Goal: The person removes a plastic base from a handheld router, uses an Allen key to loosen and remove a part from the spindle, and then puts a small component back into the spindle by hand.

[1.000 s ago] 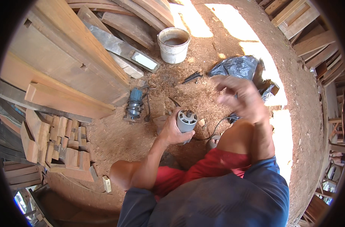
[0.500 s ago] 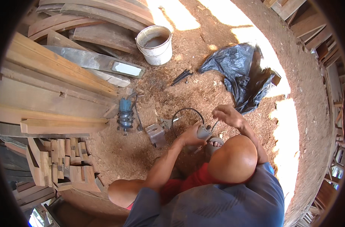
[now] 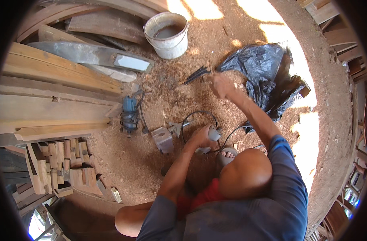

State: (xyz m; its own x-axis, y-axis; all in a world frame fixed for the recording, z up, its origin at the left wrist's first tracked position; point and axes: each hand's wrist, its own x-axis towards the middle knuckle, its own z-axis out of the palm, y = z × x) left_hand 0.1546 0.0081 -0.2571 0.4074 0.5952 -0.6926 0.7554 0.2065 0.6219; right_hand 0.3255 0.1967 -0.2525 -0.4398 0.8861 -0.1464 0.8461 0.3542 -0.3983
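My left hand (image 3: 201,138) is wrapped round a grey cylindrical power-tool body (image 3: 213,133), low over the ground in front of my sandalled foot. A black cord (image 3: 227,138) runs near the tool. Stretched far forward, my right hand (image 3: 220,85) has its fingers partly extended and somewhat blurred. Its fingertips are close to several slim black tools (image 3: 196,75) lying on the shavings; whether they touch is unclear. Left of the grey body sits a box-shaped, partly clear piece with a round hole (image 3: 162,139), beside a flat metal part (image 3: 175,127).
A blue power tool (image 3: 130,112) wound in its cord lies at the left, by stacked timber (image 3: 55,108). Behind stands a white bucket (image 3: 167,44). A crumpled black plastic bag (image 3: 264,72) lies right of my right hand. Small wood blocks (image 3: 65,164) are piled at lower left.
My right hand has moved forward and left, away from the grey tool body to the slim black tools. The left hand keeps its hold and has shifted slightly. The view has shifted a little.
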